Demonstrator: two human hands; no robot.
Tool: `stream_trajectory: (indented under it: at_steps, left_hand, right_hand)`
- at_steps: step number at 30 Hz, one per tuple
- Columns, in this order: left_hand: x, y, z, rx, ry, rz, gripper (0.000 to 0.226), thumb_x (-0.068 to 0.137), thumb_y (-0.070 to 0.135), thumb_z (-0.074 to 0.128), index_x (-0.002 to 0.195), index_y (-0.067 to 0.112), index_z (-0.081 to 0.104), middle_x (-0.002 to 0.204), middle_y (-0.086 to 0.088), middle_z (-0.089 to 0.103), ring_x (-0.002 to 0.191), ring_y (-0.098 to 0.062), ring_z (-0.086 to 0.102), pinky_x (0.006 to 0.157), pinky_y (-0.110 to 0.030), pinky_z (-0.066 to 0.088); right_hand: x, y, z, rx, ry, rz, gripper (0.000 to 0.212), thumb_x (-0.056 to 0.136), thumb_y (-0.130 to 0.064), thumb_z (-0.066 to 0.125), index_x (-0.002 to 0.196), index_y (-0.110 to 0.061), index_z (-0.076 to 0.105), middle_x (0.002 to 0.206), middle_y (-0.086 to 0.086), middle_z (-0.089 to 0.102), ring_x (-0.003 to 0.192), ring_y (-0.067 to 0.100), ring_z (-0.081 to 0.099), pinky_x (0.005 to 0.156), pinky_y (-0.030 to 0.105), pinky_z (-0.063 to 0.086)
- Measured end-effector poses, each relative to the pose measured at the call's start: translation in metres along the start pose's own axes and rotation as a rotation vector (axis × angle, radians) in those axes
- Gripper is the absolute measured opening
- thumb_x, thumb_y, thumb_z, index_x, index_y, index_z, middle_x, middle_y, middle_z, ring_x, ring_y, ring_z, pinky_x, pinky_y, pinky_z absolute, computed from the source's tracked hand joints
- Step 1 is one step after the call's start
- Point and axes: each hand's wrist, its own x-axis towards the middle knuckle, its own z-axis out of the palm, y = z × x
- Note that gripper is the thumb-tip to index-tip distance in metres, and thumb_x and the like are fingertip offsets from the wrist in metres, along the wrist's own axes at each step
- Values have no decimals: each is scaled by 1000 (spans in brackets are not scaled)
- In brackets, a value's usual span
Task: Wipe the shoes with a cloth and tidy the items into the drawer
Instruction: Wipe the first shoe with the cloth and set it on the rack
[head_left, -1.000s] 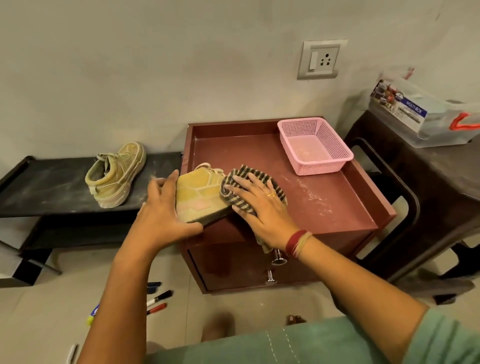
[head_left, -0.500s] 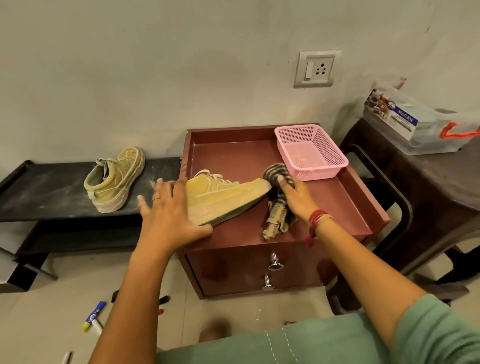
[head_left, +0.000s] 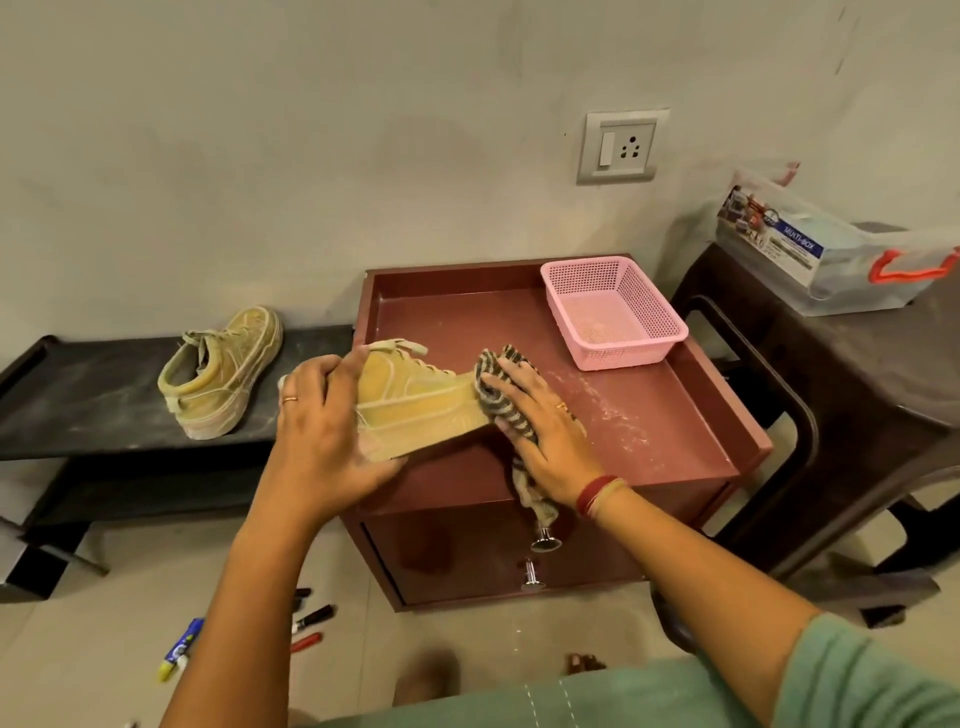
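Under both hands I am seeing the red-brown cabinet, whose drawers are sitting closed below the right wrist, so I am judging the tidying as not yet begun. Left of the left hand, a black bench is carrying the second shoe, which is looking dusty and probably waiting for its turn. Between the hands, the first shoe is lying tilted on the cabinet top; the left hand is gripping its heel with curled fingers. Beyond the right hand, a pink basket is standing apart. The right hand is holding the striped cloth bunched under lightly bent fingers and pressing it against the toe, so wiping is looking midway at best. Below the left forearm, markers and a glue stick are lying on the floor, awaiting the drawer.
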Motion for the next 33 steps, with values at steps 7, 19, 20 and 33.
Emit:
stream_trajectory:
  at_steps: [7,19,20,33]
  left_hand:
    - [-1,1,0,87,-3,64,99,56,54,77,141,20,38,131,-4,39,137,-29,26,105,-73,7]
    - [-3,-6,11,11,83,178,90,61,54,61,137,12,41,129,-8,43,130,-38,33,107,-48,29]
    - [-3,-6,12,15,93,193,90,61,55,62,137,11,42,129,-8,44,130,-38,34,108,-46,28]
    - [-5,-26,-5,-192,68,72,100,56,60,68,138,10,39,131,-8,42,130,-30,34,108,-55,31]
  right_hand:
    - [25,-9,-11,396,269,491,35,97,-34,44,124,-13,54,121,0,58,112,10,52,103,30,39]
    - [-19,-19,31,-52,-40,106,54,93,-55,30,143,-49,9,155,-18,2,143,6,-10,117,41,2]
    - [-14,-16,30,70,-27,198,55,90,-62,27,142,-49,12,154,-19,5,143,5,-8,116,38,5]
    - [6,-60,-14,294,184,116,37,97,-38,40,132,-31,45,134,-5,51,126,7,45,109,29,34]
